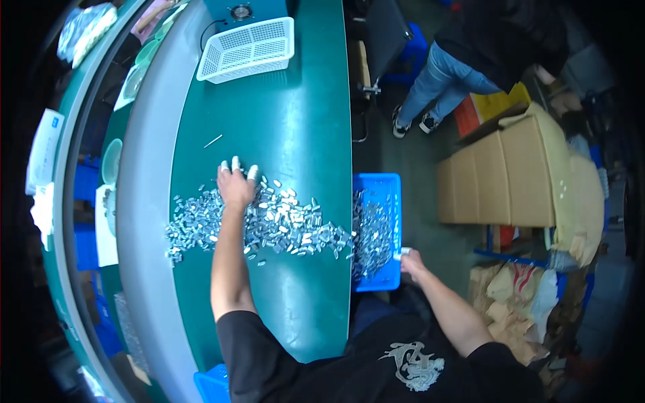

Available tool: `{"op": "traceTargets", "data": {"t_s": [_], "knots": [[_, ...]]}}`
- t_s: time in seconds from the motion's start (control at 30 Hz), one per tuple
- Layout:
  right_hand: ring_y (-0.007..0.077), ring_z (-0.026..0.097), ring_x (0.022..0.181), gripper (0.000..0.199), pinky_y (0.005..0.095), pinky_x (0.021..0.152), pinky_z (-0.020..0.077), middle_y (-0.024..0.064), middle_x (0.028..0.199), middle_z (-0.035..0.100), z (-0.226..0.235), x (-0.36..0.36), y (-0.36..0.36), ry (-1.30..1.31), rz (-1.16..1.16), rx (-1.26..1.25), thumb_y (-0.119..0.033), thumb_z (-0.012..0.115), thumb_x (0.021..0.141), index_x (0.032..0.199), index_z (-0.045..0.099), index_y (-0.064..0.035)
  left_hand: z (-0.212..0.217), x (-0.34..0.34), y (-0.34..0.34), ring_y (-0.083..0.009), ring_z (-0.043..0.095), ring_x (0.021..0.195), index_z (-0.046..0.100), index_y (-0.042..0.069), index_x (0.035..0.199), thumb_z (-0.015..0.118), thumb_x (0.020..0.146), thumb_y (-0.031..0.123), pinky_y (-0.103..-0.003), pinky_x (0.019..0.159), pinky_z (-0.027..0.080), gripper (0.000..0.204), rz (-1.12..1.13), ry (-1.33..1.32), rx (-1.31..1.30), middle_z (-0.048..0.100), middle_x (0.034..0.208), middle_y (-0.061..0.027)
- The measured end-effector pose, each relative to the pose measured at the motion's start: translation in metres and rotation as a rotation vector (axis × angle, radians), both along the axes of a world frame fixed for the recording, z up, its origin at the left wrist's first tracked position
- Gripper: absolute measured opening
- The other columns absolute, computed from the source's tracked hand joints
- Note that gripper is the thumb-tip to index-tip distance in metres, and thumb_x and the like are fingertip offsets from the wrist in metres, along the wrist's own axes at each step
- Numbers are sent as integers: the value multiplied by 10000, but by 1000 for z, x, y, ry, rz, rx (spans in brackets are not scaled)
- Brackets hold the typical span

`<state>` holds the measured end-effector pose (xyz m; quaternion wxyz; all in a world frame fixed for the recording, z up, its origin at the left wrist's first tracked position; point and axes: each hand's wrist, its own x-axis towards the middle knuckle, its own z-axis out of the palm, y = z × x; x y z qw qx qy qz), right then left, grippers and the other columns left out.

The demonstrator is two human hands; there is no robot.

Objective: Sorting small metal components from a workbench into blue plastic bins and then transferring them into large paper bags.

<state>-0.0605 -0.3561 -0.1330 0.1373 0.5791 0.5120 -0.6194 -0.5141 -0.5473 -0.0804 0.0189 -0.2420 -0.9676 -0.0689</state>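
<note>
Small shiny metal pieces (289, 221) lie in a wide band across the green table (269, 121). My left hand (236, 187) is at the far edge of this band, fingers spread, with white covers on several fingertips. It appears to hold nothing. A blue plastic bin (383, 281) sits against the table's right edge, with many of the same metal pieces inside. My right hand (412, 263) grips the bin's right rim; its fingers are partly hidden behind the wall.
A white perforated basket (248, 50) stands at the table's far end, beside a teal machine (252, 8) with a fan. A thin white stick (213, 141) lies beyond my left hand. Large cardboard boxes (504, 174) stand at right; a person in jeans (447, 74) is behind them.
</note>
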Motion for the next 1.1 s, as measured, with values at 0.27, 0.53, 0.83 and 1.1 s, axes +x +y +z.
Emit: {"op": "traceTargets", "data": {"t_s": [0.27,0.53,0.83,1.1], "knots": [[185,613,831,415,331,729,500,77,950,618,3,-10,-4,-146,55,6,-275,573,839,1196,483,-84,-9,17,25,-296,433,1072,631,120,983,532,829,415,-452,903,317,347,97,-143,309,503,1094,-140],[226,604,795,356,364,724,503,116,933,606,-8,-13,11,-189,181,-32,-336,435,920,1126,485,-50,-15,121,57,-276,449,1011,636,138,979,579,764,253,-455,898,300,251,-130,-130,312,504,1002,-122],[252,599,831,353,400,749,496,146,948,600,-3,-13,9,-180,168,-58,-328,404,924,1096,484,-30,-2,236,80,-303,443,1009,615,94,906,551,782,236,-480,889,315,199,-339,-305,310,479,979,-142],[210,600,812,300,367,753,487,95,920,613,0,-3,3,-25,85,-33,-252,468,894,1113,507,-51,21,271,95,-310,430,1023,607,76,960,603,762,357,-477,874,334,344,-548,-254,140,487,1006,-146]]}}
